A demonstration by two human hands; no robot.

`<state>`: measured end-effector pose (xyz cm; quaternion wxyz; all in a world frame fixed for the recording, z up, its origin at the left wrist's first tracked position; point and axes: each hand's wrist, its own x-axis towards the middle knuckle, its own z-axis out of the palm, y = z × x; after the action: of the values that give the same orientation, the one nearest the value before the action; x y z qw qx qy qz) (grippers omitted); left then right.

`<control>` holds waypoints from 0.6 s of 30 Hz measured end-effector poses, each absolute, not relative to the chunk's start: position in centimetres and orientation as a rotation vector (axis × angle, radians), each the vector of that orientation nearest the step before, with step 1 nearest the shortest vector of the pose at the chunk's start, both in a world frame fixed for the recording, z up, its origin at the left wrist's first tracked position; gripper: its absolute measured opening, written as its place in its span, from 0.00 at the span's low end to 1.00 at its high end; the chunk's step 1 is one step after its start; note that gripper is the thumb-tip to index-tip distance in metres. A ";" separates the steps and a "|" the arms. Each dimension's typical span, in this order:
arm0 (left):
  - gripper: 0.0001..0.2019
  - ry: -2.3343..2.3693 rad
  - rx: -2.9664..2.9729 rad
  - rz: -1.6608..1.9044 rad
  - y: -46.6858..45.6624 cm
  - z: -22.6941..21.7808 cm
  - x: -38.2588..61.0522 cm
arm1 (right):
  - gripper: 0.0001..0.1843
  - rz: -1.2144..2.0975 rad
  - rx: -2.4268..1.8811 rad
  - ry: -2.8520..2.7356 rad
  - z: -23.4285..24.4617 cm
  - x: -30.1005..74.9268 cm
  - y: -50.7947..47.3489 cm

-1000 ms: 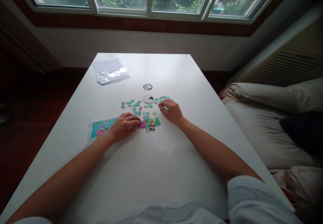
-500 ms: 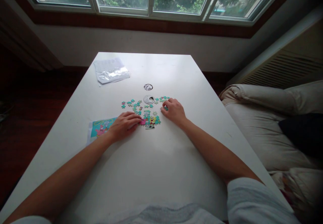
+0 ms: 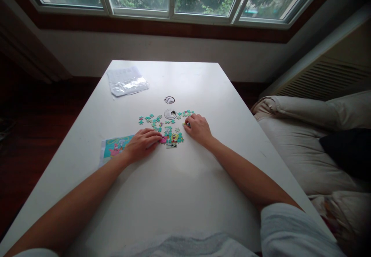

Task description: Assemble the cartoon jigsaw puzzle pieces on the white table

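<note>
A partly joined jigsaw puzzle (image 3: 174, 138) with cartoon figures lies flat on the white table. My left hand (image 3: 142, 142) rests at its left edge, fingers stretched out, fingertips touching the pink part. My right hand (image 3: 199, 127) is to the right of the puzzle, thumb and fingers curled together on a small puzzle piece (image 3: 184, 124) that they mostly cover. Loose turquoise puzzle pieces (image 3: 151, 116) are scattered beyond the joined part, and more lie near the right fingertips. A printed picture sheet (image 3: 114, 147) lies partly under my left hand and forearm.
Two round items, a silvery ring-like disc (image 3: 170, 114) and a smaller oval one (image 3: 169, 100), lie beyond the pieces. A clear plastic bag with paper (image 3: 127, 81) is at the far left of the table (image 3: 174, 195). A beige sofa (image 3: 292, 141) stands along the right.
My right fingers have curled in more closely over the pieces and shifted slightly. My left hand stays in place at the puzzle's edge.
</note>
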<state>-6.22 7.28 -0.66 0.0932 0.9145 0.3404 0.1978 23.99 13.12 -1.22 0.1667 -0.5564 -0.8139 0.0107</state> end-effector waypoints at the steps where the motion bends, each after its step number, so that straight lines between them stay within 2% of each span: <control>1: 0.13 1.011 2.712 0.580 7.3 -0.7 -6.2 | 0.05 0.041 -1.581 -2.324 -1.2 23.9 13.1; 12: 0.12 1.038 2.689 0.592 7.2 -0.7 -6.4 | 0.03 0.299 -1.312 -2.218 -1.0 22.8 12.3; 18: 0.16 1.006 2.715 0.578 7.3 -0.9 -6.2 | 0.03 0.655 -1.108 -2.148 -0.9 21.2 10.6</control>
<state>-6.24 7.26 -0.90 0.0945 0.9154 0.3393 0.1950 21.19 10.64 -0.89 0.3134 -0.4203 -0.8145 0.2483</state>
